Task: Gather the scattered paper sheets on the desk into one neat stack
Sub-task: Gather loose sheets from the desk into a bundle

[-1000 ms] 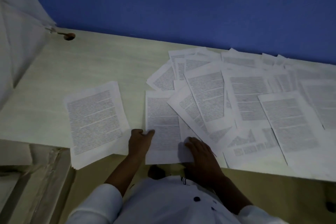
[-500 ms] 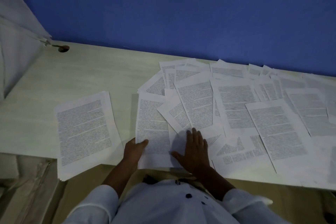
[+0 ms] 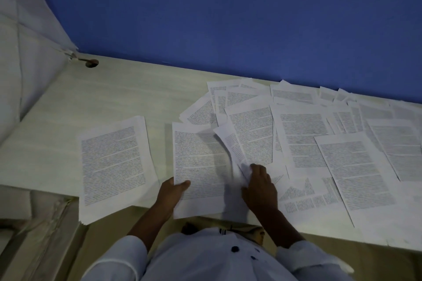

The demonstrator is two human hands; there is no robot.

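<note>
At lower centre we see the left hand [image 3: 172, 191] pinching the bottom-left edge of a white printed paper sheet [image 3: 201, 166], thumb on top. Just to its right, the right hand [image 3: 260, 186] grips the raised lower edge of a curling overlapping sheet [image 3: 229, 143]. More scattered sheets [image 3: 356, 166] cover the pale wooden desk [image 3: 114, 93] towards the right. The print is too small for us to read.

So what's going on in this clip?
A person at a pale wooden desk is gathering white printed paper. The left hand grips one loose sheet at its near edge, thumb on top. The right hand pinches the next sheet, lifting it off the overlapping spread of pages on the right. A small stack lies at the left, overhanging the desk edge. Most pages are not yet gathered.
</note>
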